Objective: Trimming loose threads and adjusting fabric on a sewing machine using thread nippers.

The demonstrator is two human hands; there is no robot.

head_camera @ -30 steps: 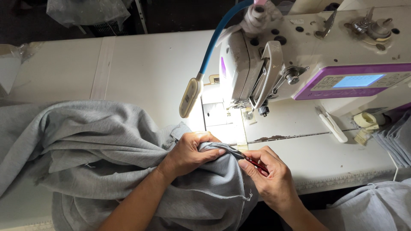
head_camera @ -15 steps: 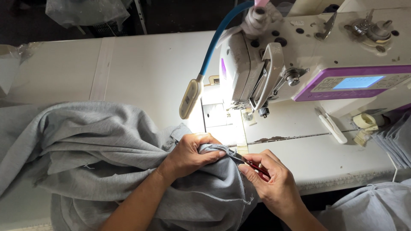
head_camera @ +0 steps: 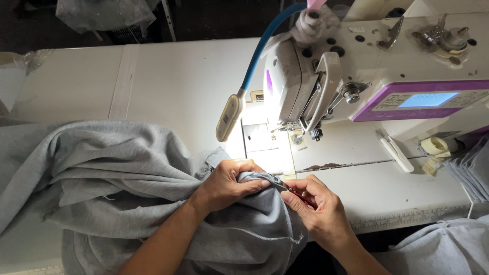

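— Right, what do you log for the hands?

— From my remote seat: left hand curled over a bunched fold of grey fabric, fingers pressed together and clamping the fold. Right hand just beside it, thumb and fingers pinching a small red-handled tool, which looks like a thread snip. I cannot make out its blades.

— Where does the tool sit against the cloth?

— Its tip points at the fold under the left fingertips and seems to touch the edge there. Most of the fabric lies heaped to the outer side of the left hand and runs down beneath both wrists, over the near edge of the white table.

— And beyond the hands?

— Straight ahead of the knuckles, the sewing machine, white with a purple panel. Its lamp, on a blue flexible neck, hangs ahead of the left hand and lights the plate. Out past the right hand, a stack of grey cut pieces and more grey cloth nearer me.
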